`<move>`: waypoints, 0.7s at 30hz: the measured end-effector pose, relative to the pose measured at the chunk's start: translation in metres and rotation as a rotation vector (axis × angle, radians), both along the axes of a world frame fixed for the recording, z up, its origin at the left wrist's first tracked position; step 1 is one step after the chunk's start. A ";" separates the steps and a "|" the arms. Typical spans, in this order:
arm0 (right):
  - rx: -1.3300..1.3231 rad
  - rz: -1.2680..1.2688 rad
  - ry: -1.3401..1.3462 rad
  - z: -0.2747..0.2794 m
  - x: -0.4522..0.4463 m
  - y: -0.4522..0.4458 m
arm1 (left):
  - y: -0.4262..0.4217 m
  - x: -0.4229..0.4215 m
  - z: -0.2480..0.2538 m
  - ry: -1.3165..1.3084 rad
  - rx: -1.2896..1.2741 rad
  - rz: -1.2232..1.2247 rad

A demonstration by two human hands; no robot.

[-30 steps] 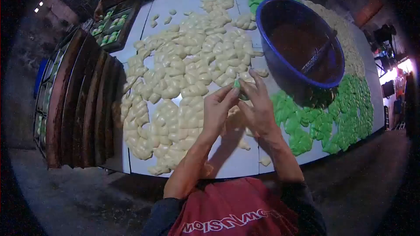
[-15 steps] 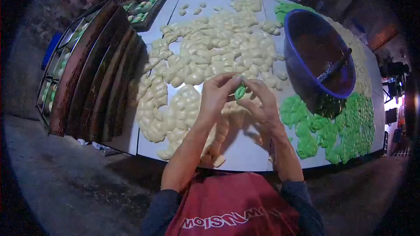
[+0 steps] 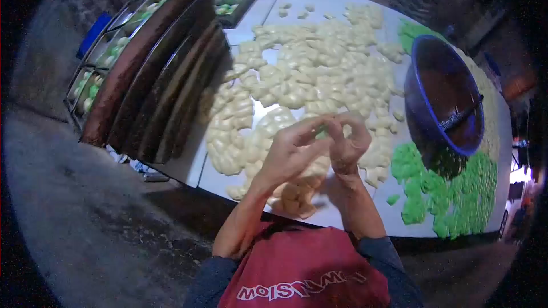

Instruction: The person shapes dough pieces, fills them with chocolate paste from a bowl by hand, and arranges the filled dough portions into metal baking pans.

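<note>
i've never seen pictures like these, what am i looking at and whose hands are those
There is no robot here: one camera worn on a person's head looks down at their own bare hands. All the pictures come from it, and the last one is now.

The left hand and right hand meet above a white table, with a small green piece between their fingers, mostly hidden.

On the table lie many glossy cream-coloured pieces and bright green pieces. A deep blue tub stands at right; dark brown trays stand tilted at left.
</note>
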State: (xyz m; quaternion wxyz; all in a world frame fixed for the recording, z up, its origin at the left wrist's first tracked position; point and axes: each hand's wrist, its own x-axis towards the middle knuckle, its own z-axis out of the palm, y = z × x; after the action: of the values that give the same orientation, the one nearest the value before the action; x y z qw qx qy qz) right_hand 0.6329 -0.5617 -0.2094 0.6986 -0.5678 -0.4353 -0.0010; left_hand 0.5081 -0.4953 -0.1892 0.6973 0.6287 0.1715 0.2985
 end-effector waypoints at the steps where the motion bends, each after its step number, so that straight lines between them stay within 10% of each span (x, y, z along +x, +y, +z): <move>1: 0.004 0.058 0.052 0.003 -0.006 0.005 | 0.000 -0.008 0.008 0.024 0.066 0.031; 6: -0.114 0.256 0.095 0.040 -0.045 0.022 | 0.021 -0.060 0.070 0.195 0.270 0.272; 11: 0.009 0.353 -0.712 0.110 -0.099 0.054 | 0.056 -0.147 0.124 0.238 0.508 0.405; 15: 0.069 0.540 -0.716 0.162 -0.150 0.111 | 0.089 -0.222 0.171 0.071 0.479 0.398; 21: -0.040 0.618 -0.555 0.235 -0.215 0.259 | 0.227 -0.312 0.242 0.510 1.028 0.824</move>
State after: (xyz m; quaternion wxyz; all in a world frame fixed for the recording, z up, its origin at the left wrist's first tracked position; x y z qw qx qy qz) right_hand 0.4178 -0.3029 0.0258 0.5112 -0.4021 -0.7569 0.0642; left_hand 0.1963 -0.2687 0.0533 0.0801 0.8126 0.3909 0.4249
